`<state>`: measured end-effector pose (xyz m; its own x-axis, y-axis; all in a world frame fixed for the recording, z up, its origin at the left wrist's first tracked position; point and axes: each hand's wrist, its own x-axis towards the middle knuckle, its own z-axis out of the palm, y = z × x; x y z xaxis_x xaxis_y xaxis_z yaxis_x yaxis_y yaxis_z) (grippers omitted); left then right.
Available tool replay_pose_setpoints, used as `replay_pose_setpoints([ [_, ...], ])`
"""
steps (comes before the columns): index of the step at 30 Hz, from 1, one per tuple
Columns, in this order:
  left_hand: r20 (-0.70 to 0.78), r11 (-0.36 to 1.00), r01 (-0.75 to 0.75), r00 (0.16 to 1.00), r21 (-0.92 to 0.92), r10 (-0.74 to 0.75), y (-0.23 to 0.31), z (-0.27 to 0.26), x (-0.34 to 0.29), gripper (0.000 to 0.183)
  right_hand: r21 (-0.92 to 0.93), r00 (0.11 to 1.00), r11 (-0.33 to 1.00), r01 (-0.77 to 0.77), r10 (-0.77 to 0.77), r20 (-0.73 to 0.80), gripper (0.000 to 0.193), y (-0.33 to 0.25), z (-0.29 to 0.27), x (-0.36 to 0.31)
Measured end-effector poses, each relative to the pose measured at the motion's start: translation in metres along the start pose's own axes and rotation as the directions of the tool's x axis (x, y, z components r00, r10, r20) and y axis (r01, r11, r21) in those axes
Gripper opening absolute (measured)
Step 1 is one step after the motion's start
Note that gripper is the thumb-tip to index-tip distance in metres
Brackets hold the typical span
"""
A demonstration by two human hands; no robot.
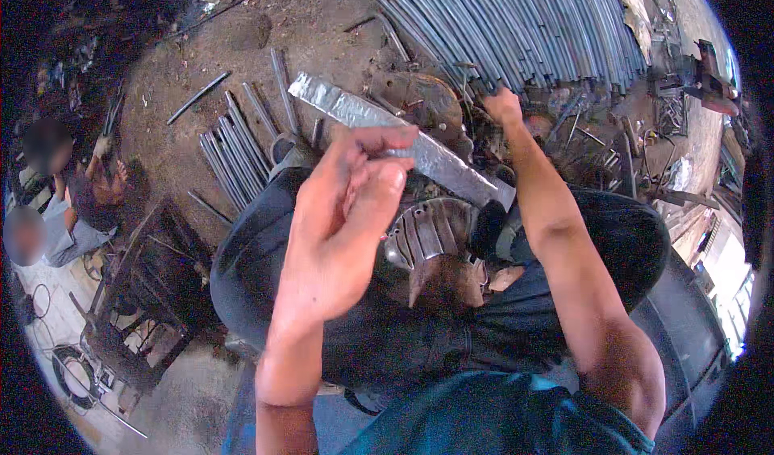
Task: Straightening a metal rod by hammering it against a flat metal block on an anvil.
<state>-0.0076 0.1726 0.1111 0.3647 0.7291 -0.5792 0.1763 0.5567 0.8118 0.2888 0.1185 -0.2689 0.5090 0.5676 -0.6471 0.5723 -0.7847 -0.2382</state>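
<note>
**Dozens of grey rods point(516, 32), fingers hidden at the near ends**

So the rods lay in a big pile on the ground up ahead, far ends cut off by the top edge. My right hand point(504, 107) was at their near ends, but its fingers were hidden, so I can't tell if it was gripping one. My left hand point(334, 229), a bit blurry, was loosely curled, thumb apart from forefinger, covering part of a silver bar point(455, 167). Shorter rods point(234, 161) sat off left, and two people point(85, 189) were murky near the dark rim.
</note>
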Motion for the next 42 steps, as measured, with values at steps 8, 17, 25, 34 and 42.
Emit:
replay_pose_setpoints([
  [8, 0.052, 0.997, -0.002, 0.999, -0.077, 0.006, -0.005, -0.006, 0.001, 0.034, -0.417, 0.919, 0.852, 0.316, -0.384, -0.089, 0.045, -0.036, 0.011, 0.038],
  [17, 0.074, 0.996, 0.090, 0.993, -0.010, -0.089, -0.006, -0.001, 0.004, 0.043, -0.356, 0.857, 0.823, 0.442, -0.505, -0.101, 0.030, -0.030, 0.015, 0.060],
  [25, 0.129, 0.987, -0.041, 0.991, 0.155, 0.021, -0.004, 0.016, 0.014, 0.028, -0.279, 0.884, 0.844, 0.458, -0.466, 0.041, 0.044, -0.011, -0.068, 0.030],
  [34, 0.105, 0.772, -0.229, 0.972, 0.593, 0.208, -0.025, 0.033, 0.011, 0.033, -0.422, 0.865, 0.777, 0.466, -0.501, 0.033, 0.041, -0.067, -0.225, -0.077],
  [42, 0.067, 0.683, -0.307, 0.933, 0.663, 0.354, -0.062, 0.044, -0.010, 0.035, -0.516, 0.636, 0.500, 0.696, -0.763, 0.119, 0.031, -0.084, -0.257, -0.241],
])
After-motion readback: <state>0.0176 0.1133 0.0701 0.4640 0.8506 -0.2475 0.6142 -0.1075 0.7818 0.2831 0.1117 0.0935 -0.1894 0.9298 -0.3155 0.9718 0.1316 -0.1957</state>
